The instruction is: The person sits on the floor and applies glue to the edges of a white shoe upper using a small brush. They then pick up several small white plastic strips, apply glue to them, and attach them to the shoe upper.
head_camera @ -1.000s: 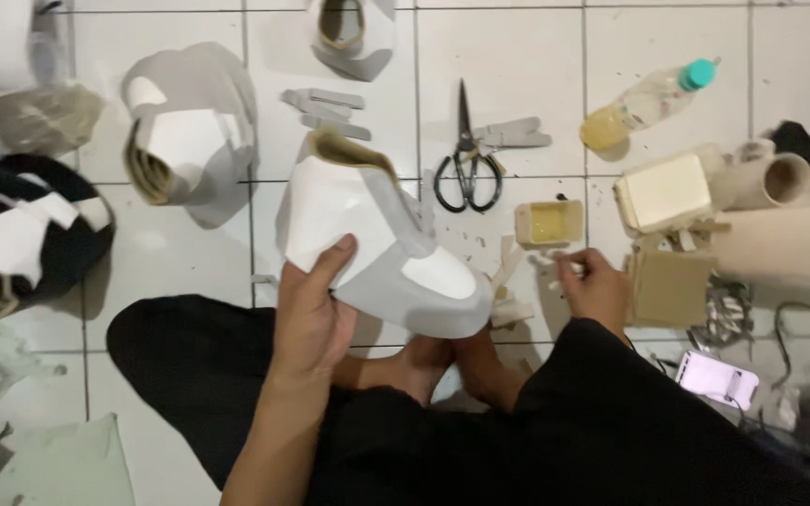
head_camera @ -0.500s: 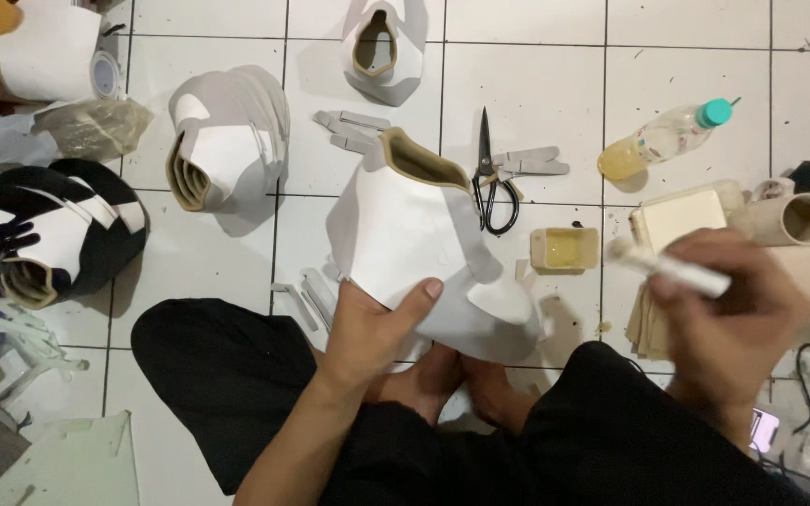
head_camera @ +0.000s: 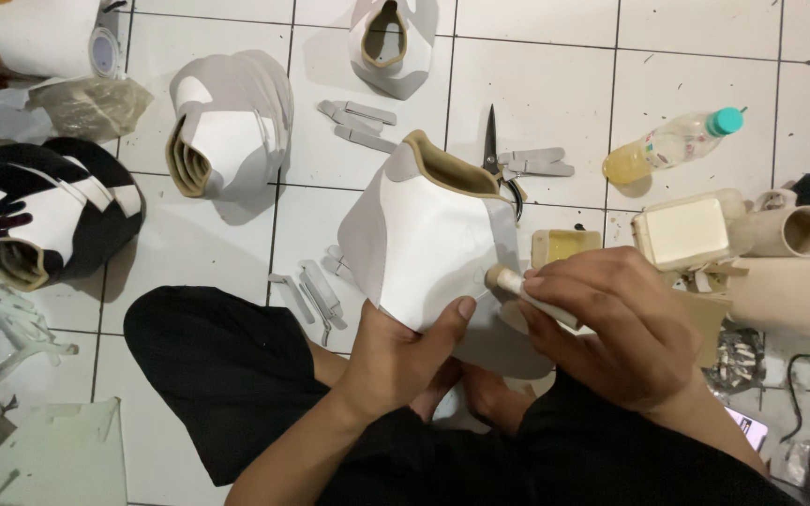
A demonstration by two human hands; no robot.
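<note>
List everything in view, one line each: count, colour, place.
held foam piece: 1, white-grey, centre
applicator stick: 1, white, at its side
foam shells: 2, grey-white, top
black-white foam piece: 1, left
scissors: 1, black, top centre
bottle: 1, clear with teal cap, upper right
small tub: 1, yellowish, right of centre
foam strips: several, grey, on tiles
left hand: grips the held foam piece
right hand: holds the applicator stick

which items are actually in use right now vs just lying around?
In use: left hand holding white-and-grey foam shell; right hand pressing applicator stick to it.
Lying about: scissors, bottle, grey strips, black-and-white shell.
</note>
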